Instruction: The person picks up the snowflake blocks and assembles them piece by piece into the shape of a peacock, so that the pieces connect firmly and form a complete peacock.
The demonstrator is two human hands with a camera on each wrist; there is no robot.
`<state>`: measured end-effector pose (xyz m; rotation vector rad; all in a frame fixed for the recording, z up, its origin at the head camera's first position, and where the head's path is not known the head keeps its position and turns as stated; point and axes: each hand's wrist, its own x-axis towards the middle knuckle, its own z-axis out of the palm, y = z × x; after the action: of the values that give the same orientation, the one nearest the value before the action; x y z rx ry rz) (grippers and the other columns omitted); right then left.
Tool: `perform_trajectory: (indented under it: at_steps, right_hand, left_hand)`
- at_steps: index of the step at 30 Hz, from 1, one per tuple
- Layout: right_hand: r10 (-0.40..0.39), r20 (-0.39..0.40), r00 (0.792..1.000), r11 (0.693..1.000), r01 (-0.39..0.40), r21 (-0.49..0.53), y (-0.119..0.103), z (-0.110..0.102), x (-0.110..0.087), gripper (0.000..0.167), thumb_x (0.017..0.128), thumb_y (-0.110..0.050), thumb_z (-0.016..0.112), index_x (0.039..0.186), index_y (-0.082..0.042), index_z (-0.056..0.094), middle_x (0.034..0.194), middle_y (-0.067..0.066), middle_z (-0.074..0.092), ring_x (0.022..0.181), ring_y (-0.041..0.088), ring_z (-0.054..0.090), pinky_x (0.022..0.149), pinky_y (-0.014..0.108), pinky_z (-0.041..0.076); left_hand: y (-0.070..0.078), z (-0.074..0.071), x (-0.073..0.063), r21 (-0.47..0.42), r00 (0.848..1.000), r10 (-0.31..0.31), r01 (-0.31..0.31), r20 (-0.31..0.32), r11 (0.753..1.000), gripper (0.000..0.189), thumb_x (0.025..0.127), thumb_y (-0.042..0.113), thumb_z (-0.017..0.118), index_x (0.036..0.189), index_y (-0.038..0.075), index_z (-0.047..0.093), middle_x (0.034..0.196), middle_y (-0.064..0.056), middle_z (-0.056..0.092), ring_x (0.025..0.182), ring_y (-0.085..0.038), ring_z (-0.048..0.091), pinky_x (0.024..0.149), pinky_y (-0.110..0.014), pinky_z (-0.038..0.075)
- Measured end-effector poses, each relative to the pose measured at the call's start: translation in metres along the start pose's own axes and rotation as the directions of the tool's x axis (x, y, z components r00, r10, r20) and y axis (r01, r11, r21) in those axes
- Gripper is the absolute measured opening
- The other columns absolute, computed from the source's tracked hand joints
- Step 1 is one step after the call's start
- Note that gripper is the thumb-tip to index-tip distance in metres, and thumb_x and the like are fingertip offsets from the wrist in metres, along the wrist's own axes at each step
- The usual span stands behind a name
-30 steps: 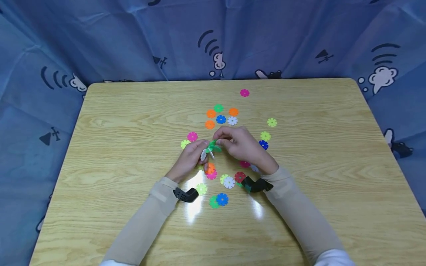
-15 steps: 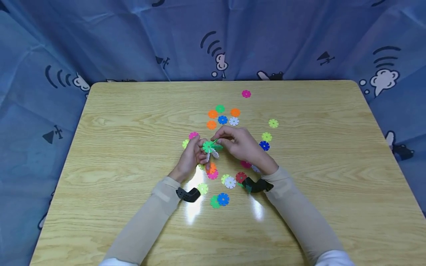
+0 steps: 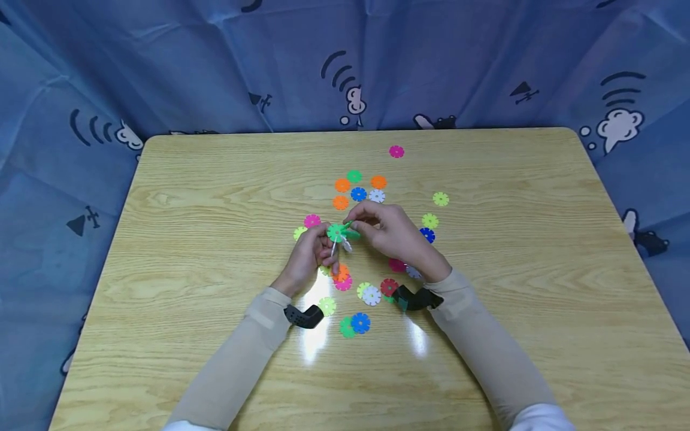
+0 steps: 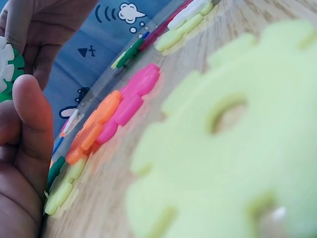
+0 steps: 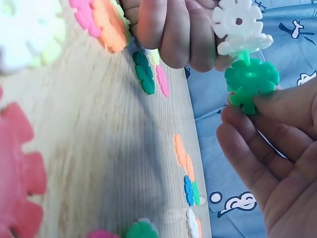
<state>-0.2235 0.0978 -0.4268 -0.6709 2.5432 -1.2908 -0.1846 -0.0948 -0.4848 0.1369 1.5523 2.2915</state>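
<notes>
Both hands hold a small cluster of slotted plastic snowflake discs, raised above the table. Facing up in the head view is a green disc (image 3: 336, 233), with white discs (image 3: 347, 244) sticking out below it. My left hand (image 3: 307, 254) grips the cluster from the left, fingers curled. From the right, my right hand (image 3: 390, 233) pinches a green disc (image 5: 251, 79) between thumb and forefinger, as the right wrist view shows. There two white discs (image 5: 239, 21) join the green part, slotted at angles, beside the left hand's fingers (image 5: 173, 34).
Loose discs lie around the hands: a blue disc (image 3: 360, 323) overlapping a green one in front, an orange disc (image 3: 341, 273) under the left hand, a red disc (image 3: 389, 287) by the right wrist. A pink disc (image 3: 396, 151) lies far back. A blue curtain (image 3: 302, 66) hangs behind the table.
My left hand has turned over and shifted its hold, bringing a green disc flat toward the head camera and swinging the white discs round. The right hand keeps its pinch in nearly the same place.
</notes>
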Motion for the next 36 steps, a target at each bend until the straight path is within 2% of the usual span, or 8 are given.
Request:
perform_trajectory:
  at_steps: [7,14,23,27,31,36]
  right_hand:
    - [-0.024,0.028,0.999,1.000,0.024,0.006,-0.0003,-0.0014,0.0000,0.009,0.098,-0.007,0.065,0.104,-0.012,0.070,0.102,0.002,0.075,0.096,0.017,0.069,0.089,0.039,0.059]
    - [-0.043,0.030,0.999,0.999,0.043,0.018,0.0002,-0.0013,-0.0005,0.009,0.098,-0.007,0.065,0.104,-0.012,0.070,0.104,0.002,0.075,0.097,0.018,0.070,0.090,0.040,0.059]
    - [-0.044,0.062,0.997,0.998,0.042,0.043,-0.0019,-0.0014,-0.0015,0.006,0.096,-0.010,0.069,0.102,-0.010,0.068,0.103,0.005,0.073,0.094,0.021,0.069,0.082,0.042,0.061]
    - [-0.047,0.086,0.995,0.998,0.043,0.053,-0.0032,-0.0009,-0.0015,0.006,0.095,-0.009,0.070,0.099,-0.009,0.067,0.102,0.005,0.071,0.093,0.021,0.067,0.084,0.042,0.061]
    - [-0.059,0.098,0.993,0.997,0.054,0.057,-0.0042,-0.0001,-0.0018,0.005,0.094,-0.008,0.070,0.098,-0.008,0.066,0.101,0.004,0.070,0.091,0.020,0.066,0.085,0.040,0.060]
    - [-0.050,0.119,0.992,0.998,0.044,0.052,-0.0030,-0.0020,-0.0030,0.006,0.098,-0.018,0.066,0.099,-0.013,0.067,0.101,0.001,0.070,0.094,0.019,0.065,0.088,0.038,0.057]
  left_hand:
    - [-0.0009,-0.0014,0.0007,0.038,0.999,0.046,-0.046,0.018,0.998,0.036,0.106,0.029,0.026,0.080,0.013,0.045,0.057,0.004,0.035,0.047,-0.016,0.041,0.049,-0.029,0.051]
    - [-0.0005,-0.0008,0.0009,0.030,1.000,0.017,-0.017,0.000,0.999,0.036,0.103,0.033,0.022,0.082,0.013,0.043,0.059,0.005,0.036,0.050,-0.016,0.037,0.050,-0.028,0.050]
    - [-0.0034,-0.0041,0.0018,0.011,0.998,0.056,-0.057,0.024,0.998,0.039,0.102,0.029,0.021,0.078,0.013,0.046,0.056,0.003,0.038,0.048,-0.015,0.040,0.050,-0.029,0.051]
    - [-0.0074,-0.0065,0.0030,0.008,0.999,0.053,-0.053,0.010,0.999,0.037,0.104,0.028,0.025,0.076,0.013,0.044,0.056,0.002,0.035,0.049,-0.014,0.038,0.050,-0.028,0.051]
    - [-0.0046,-0.0048,0.0007,0.000,0.999,0.053,-0.053,-0.001,0.999,0.032,0.102,0.025,0.033,0.075,0.010,0.042,0.057,0.002,0.035,0.050,-0.014,0.037,0.050,-0.027,0.051]
    - [-0.0004,-0.0022,-0.0014,-0.034,0.999,0.028,-0.029,-0.021,0.999,0.028,0.098,0.021,0.038,0.072,0.011,0.040,0.057,0.003,0.036,0.050,-0.015,0.038,0.050,-0.026,0.050]
